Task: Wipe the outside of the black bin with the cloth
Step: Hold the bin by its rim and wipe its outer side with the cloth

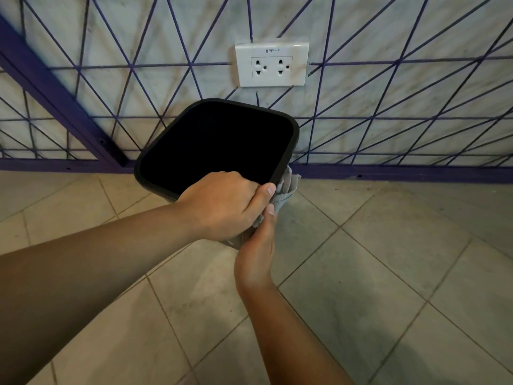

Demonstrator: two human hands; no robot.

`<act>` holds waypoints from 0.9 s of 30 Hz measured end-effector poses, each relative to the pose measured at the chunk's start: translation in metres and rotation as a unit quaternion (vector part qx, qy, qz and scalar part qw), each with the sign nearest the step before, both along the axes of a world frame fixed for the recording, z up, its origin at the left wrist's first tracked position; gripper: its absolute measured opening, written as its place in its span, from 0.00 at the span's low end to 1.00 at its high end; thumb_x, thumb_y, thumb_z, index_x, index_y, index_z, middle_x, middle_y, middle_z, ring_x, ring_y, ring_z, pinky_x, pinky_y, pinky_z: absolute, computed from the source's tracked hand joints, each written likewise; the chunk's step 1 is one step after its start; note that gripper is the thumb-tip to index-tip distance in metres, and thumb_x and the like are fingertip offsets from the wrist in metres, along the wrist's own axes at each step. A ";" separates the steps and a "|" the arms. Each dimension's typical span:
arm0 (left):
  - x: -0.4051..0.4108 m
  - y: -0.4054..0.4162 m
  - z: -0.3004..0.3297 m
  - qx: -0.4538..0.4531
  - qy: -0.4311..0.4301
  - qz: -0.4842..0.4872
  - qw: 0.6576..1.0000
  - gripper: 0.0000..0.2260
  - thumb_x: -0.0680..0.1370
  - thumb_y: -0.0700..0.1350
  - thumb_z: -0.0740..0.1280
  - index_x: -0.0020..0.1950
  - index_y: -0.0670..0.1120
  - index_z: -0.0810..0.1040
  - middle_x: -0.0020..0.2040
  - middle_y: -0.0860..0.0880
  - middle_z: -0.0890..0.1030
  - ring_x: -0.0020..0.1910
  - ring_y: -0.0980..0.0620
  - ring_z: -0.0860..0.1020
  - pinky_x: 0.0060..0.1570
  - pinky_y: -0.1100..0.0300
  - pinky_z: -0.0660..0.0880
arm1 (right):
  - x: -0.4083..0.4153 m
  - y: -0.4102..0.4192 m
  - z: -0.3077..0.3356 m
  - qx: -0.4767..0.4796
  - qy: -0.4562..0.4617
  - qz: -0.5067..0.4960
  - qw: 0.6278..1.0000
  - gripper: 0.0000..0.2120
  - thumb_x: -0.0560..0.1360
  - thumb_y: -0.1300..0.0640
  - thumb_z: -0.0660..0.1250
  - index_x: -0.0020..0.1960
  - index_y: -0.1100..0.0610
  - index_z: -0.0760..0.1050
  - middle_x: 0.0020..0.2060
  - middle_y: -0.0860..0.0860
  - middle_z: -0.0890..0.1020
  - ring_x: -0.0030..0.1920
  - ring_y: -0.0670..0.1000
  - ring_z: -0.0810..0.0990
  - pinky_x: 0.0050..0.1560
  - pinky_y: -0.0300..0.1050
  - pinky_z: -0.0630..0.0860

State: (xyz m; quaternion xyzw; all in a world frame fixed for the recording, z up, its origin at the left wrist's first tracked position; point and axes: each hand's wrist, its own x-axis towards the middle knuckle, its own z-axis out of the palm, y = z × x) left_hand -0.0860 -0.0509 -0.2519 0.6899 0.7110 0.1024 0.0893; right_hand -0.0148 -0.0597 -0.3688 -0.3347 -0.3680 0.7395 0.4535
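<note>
A: Where's the black bin (216,140)?

B: On the tiled floor (361,273), tilted, open mouth facing the camera. It sits right by the wall (388,37), just below the white double socket (272,64) labelled 8PP-2. Interior reads pure black, can't tell what's inside.

A: Left hand (222,204)?

B: On the bin's near rim, toward the right corner. Fingers curled over the edge, thumb along the outside. It grips the rim.

A: Right hand (256,251)?

B: Below the left, against the bin's outer side wall. The grey cloth (286,190) is between this hand and the bin. Thumb tip visible on the cloth; the other fingers are hidden behind the bin and the left hand, so I can't tell exactly how they lie. It holds the cloth against the wall of the bin.

A: Cloth position?

B: Bunched at the bin's near right corner, just under the rim, part sticking out to the right.

A: Background?

B: Pale marble-look wall with purple crossing lines, purple skirting (402,173) at the floor.
</note>
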 end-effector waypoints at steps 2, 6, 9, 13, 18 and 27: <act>0.000 0.000 -0.001 0.000 -0.001 0.003 1.000 0.27 0.82 0.59 0.44 0.42 0.51 0.79 0.31 0.53 0.79 0.31 0.57 0.78 0.36 0.54 0.76 | 0.000 0.002 -0.002 -0.016 0.006 -0.013 1.000 0.54 0.75 0.20 0.60 0.90 0.53 0.60 0.86 0.53 0.69 0.88 0.51 0.66 0.90 0.60 0.61; -0.001 -0.001 0.000 0.001 -0.009 -0.002 1.000 0.28 0.82 0.59 0.44 0.40 0.50 0.79 0.29 0.53 0.78 0.29 0.57 0.77 0.34 0.55 0.76 | 0.003 -0.009 0.003 0.002 -0.012 0.006 1.000 0.55 0.74 0.19 0.60 0.91 0.51 0.58 0.87 0.51 0.67 0.86 0.47 0.67 0.82 0.43 0.73; -0.001 0.000 -0.001 -0.002 -0.002 -0.002 1.000 0.26 0.83 0.57 0.45 0.36 0.51 0.76 0.27 0.53 0.76 0.27 0.56 0.76 0.32 0.55 0.74 | 0.005 -0.007 0.000 -0.020 -0.004 0.008 1.000 0.66 0.66 0.12 0.64 0.91 0.51 0.55 0.88 0.51 0.65 0.88 0.48 0.64 0.89 0.53 0.64; -0.001 0.000 0.000 0.001 -0.010 -0.007 1.000 0.26 0.83 0.57 0.45 0.38 0.51 0.78 0.29 0.53 0.77 0.29 0.57 0.77 0.33 0.58 0.74 | 0.002 -0.004 0.005 -0.026 -0.005 0.027 0.999 0.70 0.60 0.07 0.58 0.91 0.47 0.55 0.90 0.50 0.62 0.90 0.49 0.59 0.91 0.58 0.58; -0.001 0.000 -0.001 -0.003 -0.005 0.001 1.000 0.25 0.82 0.58 0.46 0.36 0.50 0.75 0.28 0.52 0.76 0.28 0.56 0.75 0.32 0.58 0.70 | -0.004 0.002 -0.003 -0.051 -0.030 -0.005 0.998 0.70 0.60 0.06 0.56 0.91 0.45 0.56 0.90 0.48 0.61 0.91 0.48 0.56 0.91 0.60 0.56; -0.001 0.000 -0.001 -0.001 -0.014 0.002 1.000 0.24 0.82 0.57 0.47 0.35 0.51 0.75 0.28 0.53 0.76 0.29 0.56 0.76 0.34 0.56 0.72 | 0.001 0.005 0.007 -0.065 -0.029 -0.006 0.997 0.61 0.65 0.13 0.59 0.89 0.46 0.62 0.87 0.49 0.68 0.89 0.50 0.64 0.90 0.58 0.62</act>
